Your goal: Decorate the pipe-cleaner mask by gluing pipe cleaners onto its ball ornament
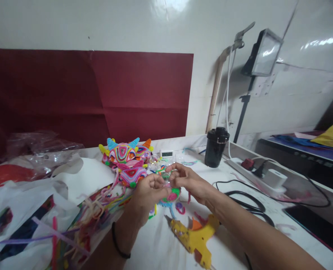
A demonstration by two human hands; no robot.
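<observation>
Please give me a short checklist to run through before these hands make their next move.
1. Left hand and right hand at the green-and-pink piece: ok.
2. Firm grip on it: cannot tell, fingers hide the contact.
3. Yellow glue gun clear of the fingers: ok, it lies nearer the person.
4. Glue gun hot or cold: cannot tell.
5. Black cable clear of the right forearm: not ok, its loops reach the forearm in this view.
6. Black tumbler upright, lid on: ok.

Yellow glue gun below both hands
</observation>
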